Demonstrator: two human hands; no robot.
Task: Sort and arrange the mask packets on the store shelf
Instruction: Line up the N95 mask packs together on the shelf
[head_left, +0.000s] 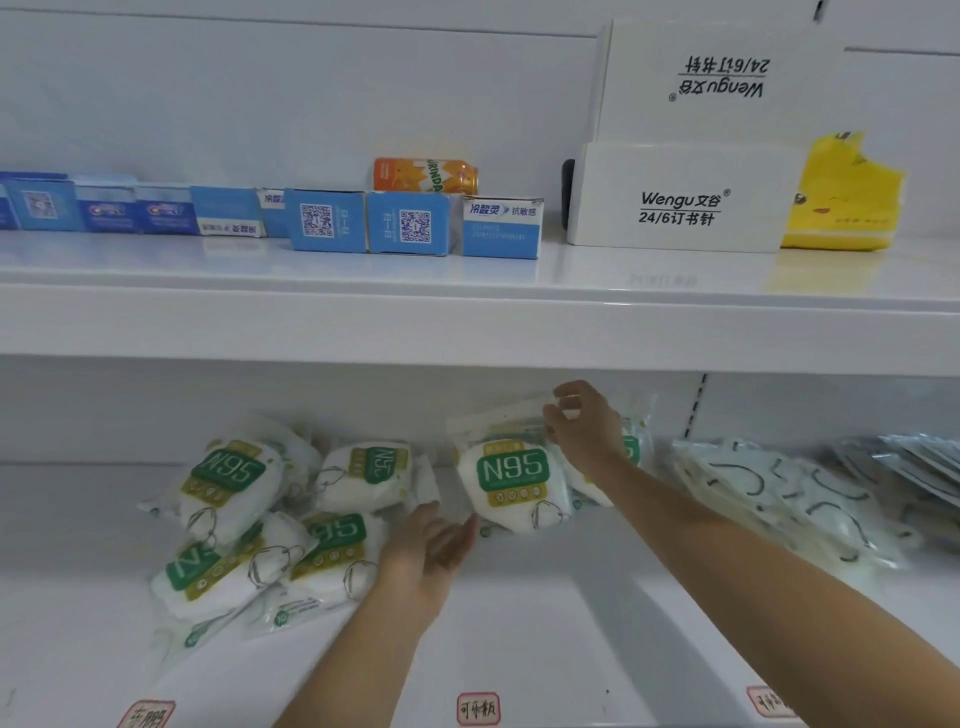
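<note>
On the lower white shelf (519, 623), the person's right hand (584, 423) pinches the top edge of an upright clear plastic packet with a green N95 label (511, 475), thumb and fingertips closed on its sealed strip, so the packet stands with its long axis roughly vertical and its label facing out. More packets of the same kind seem to stand behind it, half hidden by the wrist.

The left hand (431, 551) is released, palm turned towards the right and fingers loosely spread, holding nothing. It hovers low over the shelf between the upright packet and a loose heap of white N95 mask packets (249, 525) lying flat and askew to its left, their labels pointing every which way. The nearest of these, a flat packet with a green label and yellow band (332, 553), lies just beside the left wrist, its long axis slanting back and to the right.

So the left hand is plainly the nearer one for the heap; I would judge the next packet comes from there and must be turned upright to join the stood row. Farther right, a separate pile of clear packets with dark ear loops (779, 499) lies well apart from both hands.
</note>
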